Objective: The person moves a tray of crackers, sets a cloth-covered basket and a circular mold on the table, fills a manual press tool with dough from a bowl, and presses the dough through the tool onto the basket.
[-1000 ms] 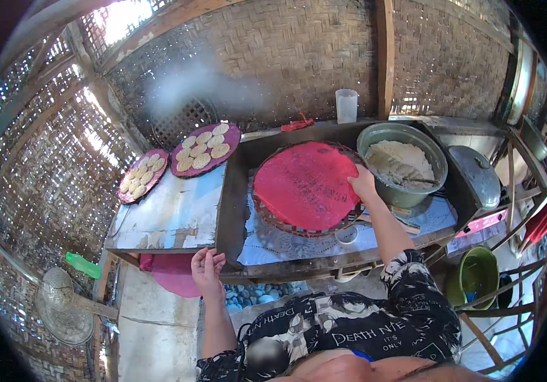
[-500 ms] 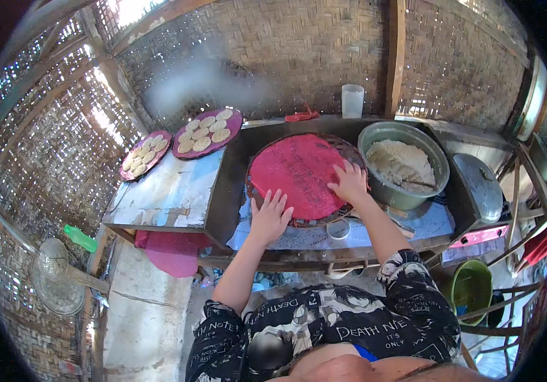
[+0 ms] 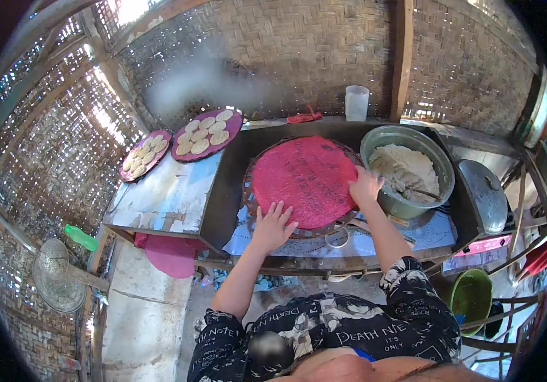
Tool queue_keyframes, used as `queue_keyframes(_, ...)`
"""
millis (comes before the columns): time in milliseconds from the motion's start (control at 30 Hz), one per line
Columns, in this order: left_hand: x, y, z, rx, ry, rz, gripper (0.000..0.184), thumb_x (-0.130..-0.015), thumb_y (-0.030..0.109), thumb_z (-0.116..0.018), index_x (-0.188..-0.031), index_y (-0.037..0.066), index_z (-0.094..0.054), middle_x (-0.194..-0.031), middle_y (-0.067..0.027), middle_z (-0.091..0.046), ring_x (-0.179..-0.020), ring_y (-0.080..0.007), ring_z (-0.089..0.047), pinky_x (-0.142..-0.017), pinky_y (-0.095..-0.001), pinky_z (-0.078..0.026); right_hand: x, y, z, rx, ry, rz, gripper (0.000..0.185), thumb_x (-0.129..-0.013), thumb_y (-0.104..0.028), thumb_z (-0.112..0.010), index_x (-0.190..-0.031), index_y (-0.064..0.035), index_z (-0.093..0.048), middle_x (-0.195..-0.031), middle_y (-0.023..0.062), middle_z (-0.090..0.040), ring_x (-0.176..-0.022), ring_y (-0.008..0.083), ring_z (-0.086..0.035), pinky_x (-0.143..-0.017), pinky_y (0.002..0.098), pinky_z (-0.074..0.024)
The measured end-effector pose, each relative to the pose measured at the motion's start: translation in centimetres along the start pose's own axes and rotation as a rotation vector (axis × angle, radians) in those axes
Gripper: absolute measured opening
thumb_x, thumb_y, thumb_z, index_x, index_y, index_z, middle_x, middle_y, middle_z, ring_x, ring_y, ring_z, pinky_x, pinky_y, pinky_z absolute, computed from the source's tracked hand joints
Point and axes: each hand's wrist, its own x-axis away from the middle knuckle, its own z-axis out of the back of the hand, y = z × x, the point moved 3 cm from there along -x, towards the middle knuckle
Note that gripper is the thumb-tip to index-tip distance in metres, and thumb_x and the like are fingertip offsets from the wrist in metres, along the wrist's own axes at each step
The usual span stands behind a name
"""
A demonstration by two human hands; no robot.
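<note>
"Where is the pink sheet [image 3: 305,178]?"

"In the centre of the frame, lying over a round woven tray [image 3: 248,184], with the tray's dark rim showing around parts of it."

"And the left hand [image 3: 273,227]?"

"Its fingers are spread wide, palm down, the tips at the sheet's lower left edge. It grasps nothing that I can see."

"The right hand [image 3: 366,188]?"

"At the sheet's right edge, just beside the bucket [image 3: 407,206]. Its fingers sit closer together; I can't tell whether they pinch the edge or only rest on it."

"What does the bucket contain?"

"A pale, crumbly-looking mixture [image 3: 413,164], with a thin handle sticking out of it. A grey lid [image 3: 482,194] lies further right."

"Anything toward the upper left?"

"Two purple discs carrying round pale pieces. The larger disc [image 3: 236,132] is nearer the centre, the smaller disc [image 3: 167,141] further left, both at the back of a worn, pale board [image 3: 171,198]."

"And at the top?"

"A whitish cup [image 3: 357,104] stands against the woven wall [image 3: 311,51], right of a small red item [image 3: 304,118]."
</note>
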Motion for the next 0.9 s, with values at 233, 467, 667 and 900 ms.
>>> queue_keyframes(233,-0.9,-1.6,1.7,0.196,0.122,-0.040,0.049,-0.089,0.039,-0.040,-0.129,0.010,-0.039,-0.134,-0.0127,-0.038,-0.128,-0.0272,-0.031,-0.102,-0.0559,-0.012,-4.8,-3.6,5.6,-0.316,0.472,0.365,0.037,-0.076,-0.005,-0.056,-0.113,-0.0079,-0.054,-0.097,0.0135,-0.057,-0.087,0.0342,-0.056,-0.073,0.0382,-0.0479)
queue_keyframes(467,-3.2,-4.5,3.6,0.507,0.169,0.070,0.050,-0.090,0.036,-0.039,-0.132,0.008,-0.034,-0.134,-0.0136,-0.038,-0.128,-0.0296,-0.030,-0.102,-0.0570,-0.009,-2.9,-11.0,14.9,-0.164,0.739,0.953,0.043,-0.067,0.000,-0.056,-0.109,-0.0062,-0.058,-0.088,0.0083,-0.055,-0.076,0.0255,-0.058,-0.068,0.0338,-0.0501)
queue_keyframes(667,-3.0,-5.8,3.9,0.540,0.204,0.082,0.051,-0.091,0.036,-0.038,-0.133,0.008,-0.032,-0.134,-0.0132,-0.038,-0.128,-0.0290,-0.031,-0.102,-0.0578,-0.008,1.5,-12.3,10.7,-0.017,0.512,1.334,0.047,-0.068,-0.006,-0.054,-0.115,-0.0053,-0.055,-0.093,0.0089,-0.054,-0.086,0.0250,-0.057,-0.074,0.0356,-0.0498)
queue_keyframes(900,-2.2,-7.4,1.8,0.647,0.162,0.277,0.051,-0.091,0.038,-0.038,-0.133,0.010,-0.034,-0.130,-0.0131,-0.044,-0.125,-0.0290,-0.035,-0.101,-0.0580,-0.006,6.7,-10.0,2.0,-0.067,0.087,1.433,0.049,-0.071,-0.011,-0.049,-0.119,-0.0017,-0.044,-0.085,0.0086,-0.050,-0.083,0.0245,-0.055,-0.071,0.0343,-0.0481)
